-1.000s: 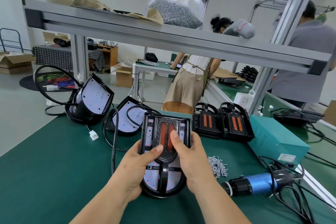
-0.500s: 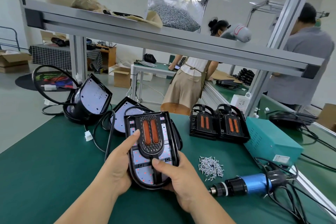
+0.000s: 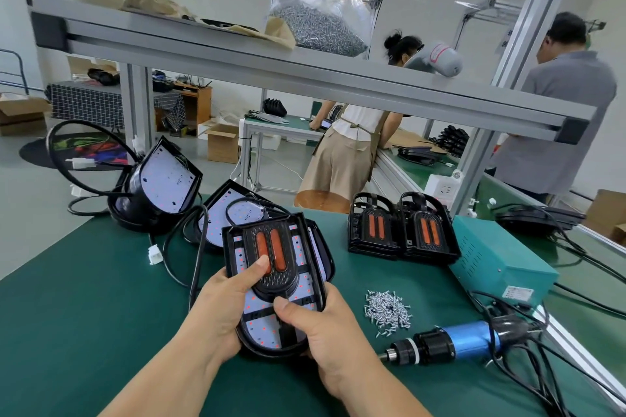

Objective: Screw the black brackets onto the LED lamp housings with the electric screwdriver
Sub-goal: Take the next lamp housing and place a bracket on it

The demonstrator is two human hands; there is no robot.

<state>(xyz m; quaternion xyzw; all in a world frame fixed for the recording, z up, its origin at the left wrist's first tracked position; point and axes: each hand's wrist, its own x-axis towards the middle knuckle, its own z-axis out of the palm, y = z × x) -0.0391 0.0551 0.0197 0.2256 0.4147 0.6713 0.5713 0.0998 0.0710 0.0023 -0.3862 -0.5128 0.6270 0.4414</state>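
Observation:
Both my hands hold an LED lamp housing (image 3: 305, 257) above the green table, with a black bracket (image 3: 271, 261) with two orange strips laid on its white LED board. My left hand (image 3: 220, 308) grips the left edge, thumb on the bracket. My right hand (image 3: 318, 332) grips the lower right edge, thumb on the board. The electric screwdriver (image 3: 454, 340), blue and black, lies on the table to the right. A pile of small screws (image 3: 388, 311) lies between it and the housing.
Two finished housings (image 3: 403, 230) stand at the back right beside a teal power box (image 3: 498, 261). Bare housings with cables (image 3: 159, 186) sit at the back left. An aluminium shelf (image 3: 271, 61) spans overhead. Two people stand at benches behind.
The housing has been tilted and shifted left, then lowered slightly. My right hand slid from the bracket's top down to the lower right edge; my left thumb moved up onto the bracket.

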